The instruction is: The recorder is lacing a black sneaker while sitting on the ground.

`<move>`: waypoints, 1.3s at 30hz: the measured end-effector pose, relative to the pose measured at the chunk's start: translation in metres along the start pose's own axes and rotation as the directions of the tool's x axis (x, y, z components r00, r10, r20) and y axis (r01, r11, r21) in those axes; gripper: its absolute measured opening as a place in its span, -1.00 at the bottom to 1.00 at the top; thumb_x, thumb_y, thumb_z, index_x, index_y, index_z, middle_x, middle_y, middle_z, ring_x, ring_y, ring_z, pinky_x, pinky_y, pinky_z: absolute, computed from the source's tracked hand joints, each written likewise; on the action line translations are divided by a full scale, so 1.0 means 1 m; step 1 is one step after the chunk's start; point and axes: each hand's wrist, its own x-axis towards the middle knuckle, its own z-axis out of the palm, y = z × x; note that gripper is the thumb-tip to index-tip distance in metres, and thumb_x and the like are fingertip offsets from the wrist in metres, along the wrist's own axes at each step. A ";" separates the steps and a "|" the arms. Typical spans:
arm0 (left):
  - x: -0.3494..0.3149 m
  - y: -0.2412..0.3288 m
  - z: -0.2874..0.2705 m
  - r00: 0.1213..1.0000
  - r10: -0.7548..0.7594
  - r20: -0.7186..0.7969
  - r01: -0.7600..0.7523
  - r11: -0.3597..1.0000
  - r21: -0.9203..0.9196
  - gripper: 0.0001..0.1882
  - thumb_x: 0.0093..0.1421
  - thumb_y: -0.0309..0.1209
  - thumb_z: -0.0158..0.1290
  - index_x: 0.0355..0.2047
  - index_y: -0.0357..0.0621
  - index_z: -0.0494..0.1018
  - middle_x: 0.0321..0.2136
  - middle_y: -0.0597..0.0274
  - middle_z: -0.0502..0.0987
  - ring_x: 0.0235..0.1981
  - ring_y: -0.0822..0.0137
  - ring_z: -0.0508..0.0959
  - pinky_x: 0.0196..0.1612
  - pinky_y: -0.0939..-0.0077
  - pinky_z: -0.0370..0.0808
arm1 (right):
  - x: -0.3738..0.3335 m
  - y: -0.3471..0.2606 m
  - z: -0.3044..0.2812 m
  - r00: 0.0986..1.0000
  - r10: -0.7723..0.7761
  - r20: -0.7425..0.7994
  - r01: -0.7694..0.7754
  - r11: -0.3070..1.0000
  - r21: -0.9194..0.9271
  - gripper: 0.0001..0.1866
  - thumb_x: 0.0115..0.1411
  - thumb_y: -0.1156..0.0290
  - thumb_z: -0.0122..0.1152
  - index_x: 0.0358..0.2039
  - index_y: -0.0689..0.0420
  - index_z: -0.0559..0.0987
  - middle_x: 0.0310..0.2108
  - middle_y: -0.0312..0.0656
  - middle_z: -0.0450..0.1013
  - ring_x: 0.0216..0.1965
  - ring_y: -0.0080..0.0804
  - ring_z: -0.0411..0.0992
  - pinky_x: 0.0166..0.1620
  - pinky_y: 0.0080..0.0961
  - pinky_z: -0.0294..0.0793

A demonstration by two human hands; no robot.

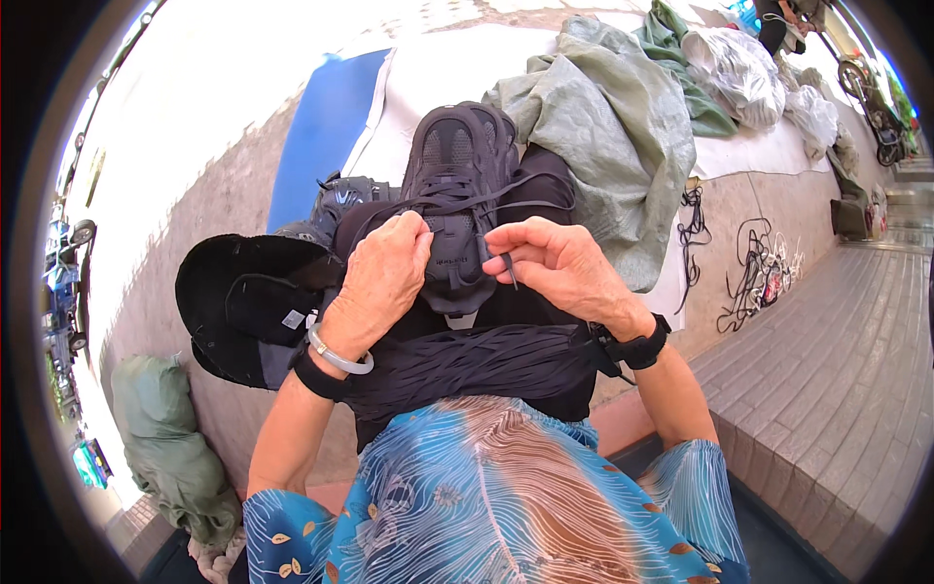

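Observation:
A black lace-up sneaker rests on my lap, toe pointing away from me and tongue toward me. Loose ends of its black shoelace trail out to both sides. My right hand pinches one lace end between thumb and fingers, at the right of the tongue. At the left of the tongue, my left hand is closed with fingertips together; what it grips is hidden. Nearer to me, a thick bundle of black laces lies across my lap.
Left of my lap are another dark shoe and a black cap-like item with a white label. Grey-green cloth lies at right on white sheeting, beside white plastic bags. Tangled laces lie on the ground; a green sack stands lower left.

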 end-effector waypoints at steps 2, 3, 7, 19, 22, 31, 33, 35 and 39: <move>0.003 0.002 0.002 1.000 -0.025 0.011 0.024 0.999 0.044 -0.90 0.21 -0.49 -0.03 -0.43 -0.28 0.35 -0.50 -0.03 0.45 -0.39 -0.05 0.50 -0.33 0.20 0.42 | 0.001 0.010 0.004 0.999 -0.031 -0.040 0.028 0.996 -0.080 -0.78 0.14 0.72 -0.04 -0.23 0.36 0.54 -0.32 -0.18 0.49 -0.27 -0.50 0.54 -0.22 -0.62 0.54; 0.004 0.003 0.001 0.999 -0.029 0.033 0.026 0.996 0.087 -0.90 0.21 -0.49 -0.05 -0.43 -0.27 0.33 -0.50 -0.04 0.44 -0.38 -0.06 0.50 -0.34 0.19 0.42 | 0.001 0.012 0.007 0.994 -0.066 -0.083 0.052 0.986 -0.159 -0.80 0.14 0.71 -0.01 -0.24 0.36 0.54 -0.36 -0.20 0.47 -0.27 -0.49 0.54 -0.23 -0.63 0.54; 0.010 0.011 -0.007 0.984 -0.074 0.161 0.034 0.971 0.236 -0.88 0.23 -0.46 -0.09 -0.42 -0.25 0.31 -0.50 -0.09 0.45 -0.37 -0.09 0.51 -0.35 0.14 0.41 | -0.003 0.003 0.000 0.998 -0.017 -0.060 0.001 0.966 -0.258 -0.86 0.13 0.62 0.12 -0.28 0.33 0.57 -0.41 -0.18 0.47 -0.32 -0.46 0.54 -0.28 -0.62 0.51; 0.029 -0.002 -0.017 0.921 -0.110 0.374 0.027 0.975 0.221 -0.81 0.27 -0.38 -0.17 -0.38 -0.27 0.32 -0.50 -0.18 0.46 -0.37 -0.18 0.47 -0.33 0.04 0.36 | 0.014 -0.017 0.003 0.995 -0.009 -0.098 -0.024 0.945 -0.326 -0.82 0.14 0.49 0.11 -0.26 0.29 0.54 -0.41 -0.04 0.53 -0.37 -0.18 0.52 -0.27 -0.46 0.47; 0.028 -0.005 -0.012 0.941 -0.110 0.320 0.051 0.981 0.187 -0.80 0.28 -0.38 -0.17 -0.37 -0.29 0.31 -0.51 -0.19 0.44 -0.38 -0.18 0.47 -0.34 0.06 0.35 | 0.026 0.002 0.008 0.960 -0.268 -0.083 0.182 0.819 -0.545 -0.82 0.13 0.51 0.06 -0.24 0.26 0.50 -0.39 -0.01 0.53 -0.34 -0.10 0.52 -0.27 -0.37 0.49; 0.026 -0.011 -0.012 0.960 -0.025 0.278 0.010 0.999 0.054 -0.83 0.27 -0.39 -0.14 -0.37 -0.25 0.30 -0.55 -0.13 0.43 -0.41 -0.20 0.46 -0.36 0.06 0.36 | 0.047 0.033 0.020 0.896 -0.443 -0.029 0.240 0.539 -0.807 -0.86 0.08 0.46 0.13 -0.31 0.14 0.49 -0.48 -0.09 0.43 -0.41 -0.08 0.48 -0.33 -0.24 0.48; 0.030 0.000 -0.016 0.951 -0.017 0.309 -0.049 0.978 0.204 -0.86 0.25 -0.42 -0.14 -0.39 -0.23 0.32 -0.58 -0.08 0.45 -0.46 -0.13 0.50 -0.41 0.08 0.40 | 0.046 0.033 0.018 0.918 -0.397 -0.015 0.209 0.514 -0.832 -0.86 0.06 0.44 0.17 -0.34 0.14 0.48 -0.48 -0.11 0.43 -0.41 -0.08 0.48 -0.34 -0.24 0.48; 0.031 -0.001 -0.016 0.942 0.022 0.334 -0.122 0.952 0.282 -0.87 0.23 -0.43 -0.13 -0.42 -0.22 0.32 -0.60 -0.06 0.45 -0.49 -0.07 0.51 -0.44 0.12 0.41 | 0.049 0.031 0.019 0.918 -0.397 -0.010 0.212 0.509 -0.834 -0.86 0.05 0.44 0.18 -0.35 0.14 0.47 -0.48 -0.12 0.43 -0.41 -0.08 0.48 -0.34 -0.23 0.48; 0.038 -0.004 -0.017 0.895 0.110 0.432 -0.292 0.877 0.382 -0.90 0.18 -0.44 -0.09 -0.48 -0.16 0.32 -0.64 0.03 0.45 -0.55 0.08 0.55 -0.50 0.24 0.45 | 0.050 0.038 0.021 0.922 -0.386 -0.038 0.205 0.567 -0.798 -0.85 0.05 0.43 0.18 -0.34 0.13 0.47 -0.41 -0.09 0.47 -0.37 -0.06 0.49 -0.32 -0.22 0.48</move>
